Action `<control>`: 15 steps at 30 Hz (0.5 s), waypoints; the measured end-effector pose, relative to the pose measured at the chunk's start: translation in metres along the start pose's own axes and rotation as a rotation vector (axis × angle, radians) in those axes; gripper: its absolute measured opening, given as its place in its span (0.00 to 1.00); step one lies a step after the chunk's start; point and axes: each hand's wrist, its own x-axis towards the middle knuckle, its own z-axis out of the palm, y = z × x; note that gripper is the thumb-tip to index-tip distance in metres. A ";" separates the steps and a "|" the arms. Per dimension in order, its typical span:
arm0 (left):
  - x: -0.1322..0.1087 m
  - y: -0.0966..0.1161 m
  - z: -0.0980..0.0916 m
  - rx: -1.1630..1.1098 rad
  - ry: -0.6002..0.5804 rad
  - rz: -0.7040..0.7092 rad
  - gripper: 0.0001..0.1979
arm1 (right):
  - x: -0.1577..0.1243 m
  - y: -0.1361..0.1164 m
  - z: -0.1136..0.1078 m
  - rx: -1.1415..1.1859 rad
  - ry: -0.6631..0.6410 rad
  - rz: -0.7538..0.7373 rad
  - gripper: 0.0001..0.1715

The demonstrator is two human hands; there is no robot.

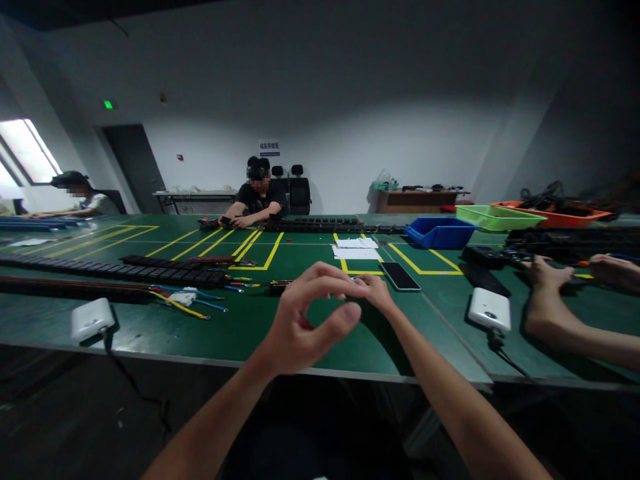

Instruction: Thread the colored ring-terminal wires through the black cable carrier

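Observation:
My left hand (309, 321) is raised over the front of the green table (245, 333). Its fingers arch forward, and a gap separates them from the thumb; nothing shows between them. Behind its fingertips, my right hand (376, 292) is low over the tabletop, its fingers bent and partly hidden, so whether they hold anything is unclear. A phone (400, 276) lies just right of my right hand. To the left of my left hand is a small black and yellowish piece (278, 287), partly covered by that hand.
Dark cable strips (120, 269) with coloured wire ends lie at left. White boxes with cords, one left (93, 319) and one right (490, 309), sit near the front edge. Papers (356, 253) and a blue bin (440, 233) are farther back. A co-worker's hands (550, 283) work at right; another person sits opposite.

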 end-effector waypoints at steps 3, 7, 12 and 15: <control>-0.015 -0.079 -0.014 0.477 0.018 -0.183 0.10 | 0.003 0.001 0.001 0.079 0.023 0.033 0.18; -0.038 -0.168 -0.030 0.899 -0.119 -0.431 0.18 | 0.004 -0.001 0.000 0.206 0.041 0.074 0.21; -0.054 -0.216 -0.029 0.963 -0.236 -0.506 0.24 | 0.001 -0.013 -0.006 0.414 0.009 0.101 0.36; -0.064 -0.227 -0.024 0.994 -0.273 -0.516 0.27 | -0.002 -0.021 -0.011 0.520 -0.030 0.096 0.40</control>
